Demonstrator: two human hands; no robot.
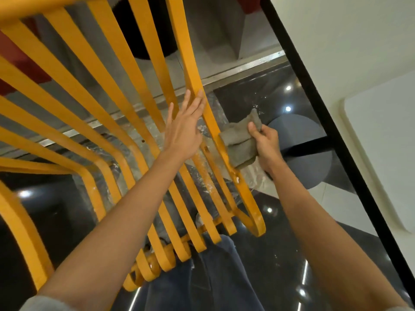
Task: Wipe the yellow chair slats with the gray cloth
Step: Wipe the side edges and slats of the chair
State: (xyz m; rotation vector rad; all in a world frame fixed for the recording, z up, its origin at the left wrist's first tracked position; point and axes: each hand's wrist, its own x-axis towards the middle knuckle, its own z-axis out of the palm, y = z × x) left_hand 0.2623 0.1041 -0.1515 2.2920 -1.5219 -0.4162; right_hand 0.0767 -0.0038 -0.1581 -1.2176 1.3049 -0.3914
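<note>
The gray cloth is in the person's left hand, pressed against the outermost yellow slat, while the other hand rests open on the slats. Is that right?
Not quite. The head view shows the gray cloth gripped in the right hand, not the left. It is pressed against the outermost yellow slat, and the left hand rests open on the slats.

gaps between yellow chair slats (134,70): wide up top, pinched tight at the curled ends | right of the slats: open floor, round gray base (298,151) sits close | white wall (359,52) beyond
</note>
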